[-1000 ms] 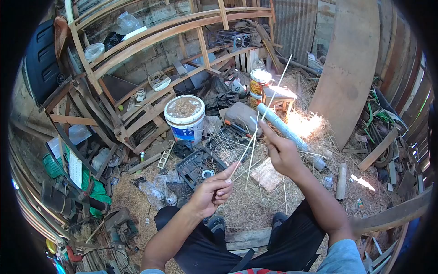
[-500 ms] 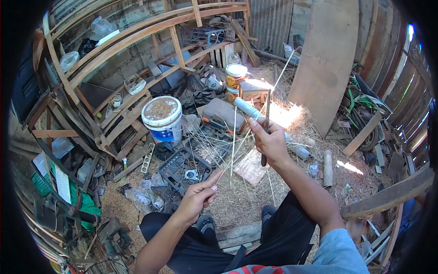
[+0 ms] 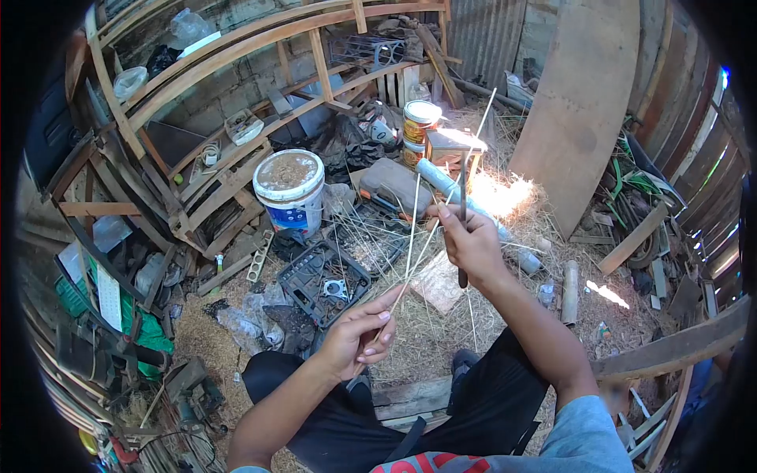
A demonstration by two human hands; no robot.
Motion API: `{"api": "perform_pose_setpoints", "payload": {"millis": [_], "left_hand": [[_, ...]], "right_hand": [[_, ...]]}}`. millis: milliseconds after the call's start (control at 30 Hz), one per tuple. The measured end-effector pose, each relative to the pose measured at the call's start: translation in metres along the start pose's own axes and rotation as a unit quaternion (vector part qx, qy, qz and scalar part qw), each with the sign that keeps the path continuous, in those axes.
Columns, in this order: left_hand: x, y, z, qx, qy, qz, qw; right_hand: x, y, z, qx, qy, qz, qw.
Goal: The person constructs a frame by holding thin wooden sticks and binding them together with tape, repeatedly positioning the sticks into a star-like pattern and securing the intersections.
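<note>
My right hand [image 3: 478, 246] is closed around a narrow dark knife [image 3: 464, 185], its length pointing up and down in view. A long thin pale bamboo strip [image 3: 484, 120] slants past the knife and under my right thumb. Lower down, my left hand [image 3: 359, 340] pinches the same strip, index finger stretched along it and the other fingers curled. The strip's tail pokes out below my left palm. Behind my hands, another thin pale stick [image 3: 414, 225] stands nearly upright in view. A pale blue pipe [image 3: 438, 179] lies beyond my right hand.
Several thin strips and shavings litter the ground around a flat block [image 3: 438, 285]. An open tool case [image 3: 325, 282], a white bucket [image 3: 289, 197] and a closed grey case [image 3: 393, 185] stand ahead. A wide board [image 3: 579, 118] leans at the right; a wooden beam [image 3: 678, 343] juts in below it.
My left hand has moved up and right along the strip, and its tail now shows below the palm. My right hand keeps its hold on the knife. The view has shifted slightly.
</note>
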State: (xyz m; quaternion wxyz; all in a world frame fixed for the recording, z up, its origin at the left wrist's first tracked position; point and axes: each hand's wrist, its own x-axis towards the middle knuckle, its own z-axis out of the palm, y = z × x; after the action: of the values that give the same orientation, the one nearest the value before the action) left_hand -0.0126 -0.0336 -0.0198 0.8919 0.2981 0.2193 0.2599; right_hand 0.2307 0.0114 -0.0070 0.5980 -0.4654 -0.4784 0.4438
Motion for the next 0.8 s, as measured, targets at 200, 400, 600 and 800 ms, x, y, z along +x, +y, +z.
{"api": "perform_pose_setpoints", "payload": {"millis": [200, 400, 600, 800], "left_hand": [[0.001, 0.013, -0.004, -0.142, -0.004, 0.042, 0.989], [-0.007, 0.018, -0.009, -0.16, 0.014, 0.057, 0.985], [-0.011, 0.021, -0.012, -0.118, 0.024, 0.06, 0.991], [-0.013, 0.02, -0.009, -0.115, 0.003, 0.058, 0.992]], "right_hand": [[-0.028, 0.01, 0.032, -0.267, -0.078, -0.311, 0.909], [-0.053, 0.01, 0.046, -0.444, -0.238, -0.319, 0.803], [-0.048, 0.0, 0.047, -0.486, -0.209, -0.338, 0.778], [-0.037, 0.007, 0.041, -0.473, -0.152, -0.347, 0.796]]}}
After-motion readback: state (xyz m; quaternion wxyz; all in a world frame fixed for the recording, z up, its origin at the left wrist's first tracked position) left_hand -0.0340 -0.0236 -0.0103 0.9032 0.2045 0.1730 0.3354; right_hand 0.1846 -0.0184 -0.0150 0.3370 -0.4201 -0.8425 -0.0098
